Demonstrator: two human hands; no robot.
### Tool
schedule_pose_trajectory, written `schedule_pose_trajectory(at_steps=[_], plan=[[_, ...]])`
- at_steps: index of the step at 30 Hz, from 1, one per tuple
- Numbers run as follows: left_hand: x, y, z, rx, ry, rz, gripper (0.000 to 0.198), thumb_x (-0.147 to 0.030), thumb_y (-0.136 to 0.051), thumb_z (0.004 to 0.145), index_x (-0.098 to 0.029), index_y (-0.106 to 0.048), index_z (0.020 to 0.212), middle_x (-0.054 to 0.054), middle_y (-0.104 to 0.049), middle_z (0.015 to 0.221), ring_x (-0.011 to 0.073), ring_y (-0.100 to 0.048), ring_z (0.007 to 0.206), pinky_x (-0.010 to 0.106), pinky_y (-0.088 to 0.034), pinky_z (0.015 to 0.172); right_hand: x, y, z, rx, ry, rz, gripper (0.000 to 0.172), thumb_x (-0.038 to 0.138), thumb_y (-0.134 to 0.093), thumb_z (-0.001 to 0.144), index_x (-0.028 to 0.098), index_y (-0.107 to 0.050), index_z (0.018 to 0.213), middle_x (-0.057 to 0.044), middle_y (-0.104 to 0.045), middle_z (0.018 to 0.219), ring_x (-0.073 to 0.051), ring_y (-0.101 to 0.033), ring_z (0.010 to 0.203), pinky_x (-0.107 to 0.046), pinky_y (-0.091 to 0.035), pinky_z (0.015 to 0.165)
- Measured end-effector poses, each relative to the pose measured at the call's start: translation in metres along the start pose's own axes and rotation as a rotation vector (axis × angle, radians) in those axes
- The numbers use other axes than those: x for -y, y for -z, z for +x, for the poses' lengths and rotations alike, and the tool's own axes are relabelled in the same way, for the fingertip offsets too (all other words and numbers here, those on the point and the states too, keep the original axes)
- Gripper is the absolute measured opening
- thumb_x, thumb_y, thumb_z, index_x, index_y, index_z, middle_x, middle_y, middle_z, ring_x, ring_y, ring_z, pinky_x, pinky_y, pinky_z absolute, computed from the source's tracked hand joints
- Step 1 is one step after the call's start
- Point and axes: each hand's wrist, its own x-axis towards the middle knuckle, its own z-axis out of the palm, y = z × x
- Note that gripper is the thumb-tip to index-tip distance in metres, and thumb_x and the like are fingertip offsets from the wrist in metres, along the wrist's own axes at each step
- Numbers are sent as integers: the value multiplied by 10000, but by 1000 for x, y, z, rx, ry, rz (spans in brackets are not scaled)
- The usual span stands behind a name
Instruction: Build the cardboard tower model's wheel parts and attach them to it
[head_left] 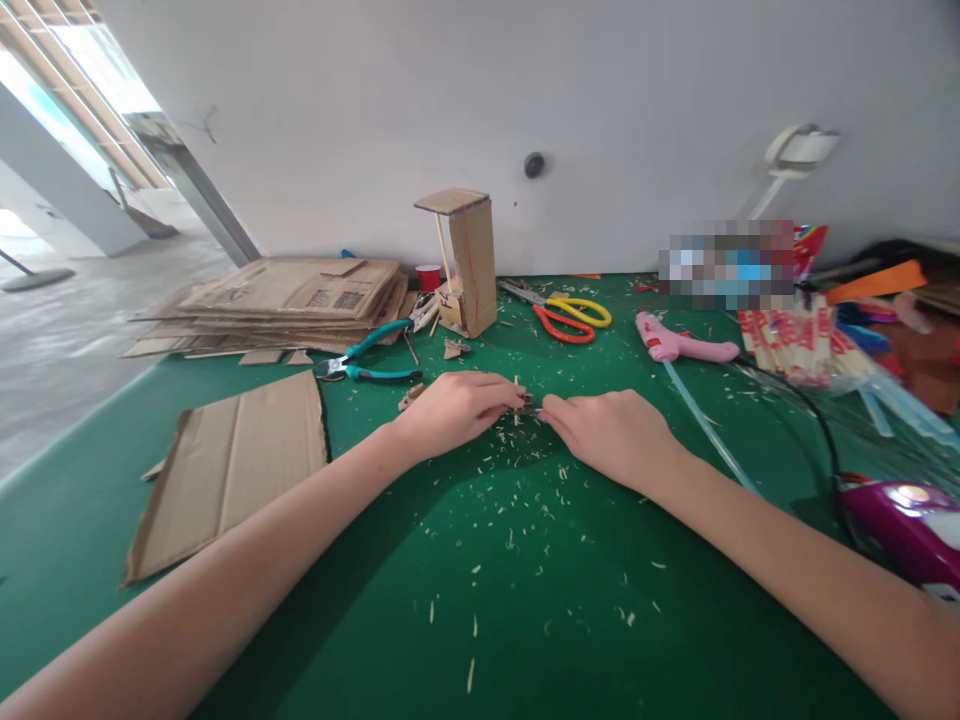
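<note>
My left hand [459,412] is pinched round a small pale wooden stick [517,388], with a bit of brown material beside it. My right hand [611,430] is closed on a thin, dark, metallic-looking tool [534,410] whose tip points towards the stick; most of it is hidden by the fingers. Both hands meet low over the green table, fingertips close together. Pale wood shavings [517,465] lie scattered under and in front of them. Behind the left hand are small cardboard scraps [454,348].
A cardboard stand [476,265] is upright near the wall. Left of it are stacked cardboard [292,290], pliers [367,360] and a loose cardboard sheet [240,460]. Scissors [566,318], a pink glue gun [679,345], bundled sticks [795,345] and a purple device [904,525] occupy the right side.
</note>
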Motion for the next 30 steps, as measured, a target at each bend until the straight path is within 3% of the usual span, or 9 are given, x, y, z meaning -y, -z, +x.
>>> schedule_pose_trajectory(at_steps=[9, 15, 23, 30], plan=[[0, 2, 0, 10, 0, -9, 242, -96, -453, 871, -197, -636, 994, 20, -671, 1075, 149, -628, 971, 282, -506, 816, -3, 3, 4, 72, 93, 31, 317, 388, -302, 959, 206, -538, 850, -10, -676, 621, -169, -593, 466, -284, -100, 453], [0, 2, 0, 15, 7, -4, 254, -93, -453, 869, -198, -633, 1015, 23, -669, 1078, 151, -627, 971, 283, -505, 817, 1, 1, 3, 31, 4, -5, 335, 389, -277, 965, 210, -535, 846, -3, -669, 624, -178, -597, 474, -278, -120, 443], [0, 3, 1, 5, -11, -14, 235, -121, -447, 887, -199, -644, 988, 30, -676, 1060, 147, -630, 966, 283, -508, 819, -1, 2, 4, 68, 102, 23, 317, 393, -309, 960, 203, -545, 864, -12, -663, 597, -160, -577, 449, -278, -127, 444], [0, 3, 2, 24, -12, -3, 259, -111, -441, 882, -200, -639, 1024, 38, -669, 1073, 154, -623, 980, 300, -504, 836, 1, 1, 3, 35, 29, -13, 309, 385, -298, 963, 208, -534, 874, -6, -668, 610, -179, -599, 463, -285, -97, 436]])
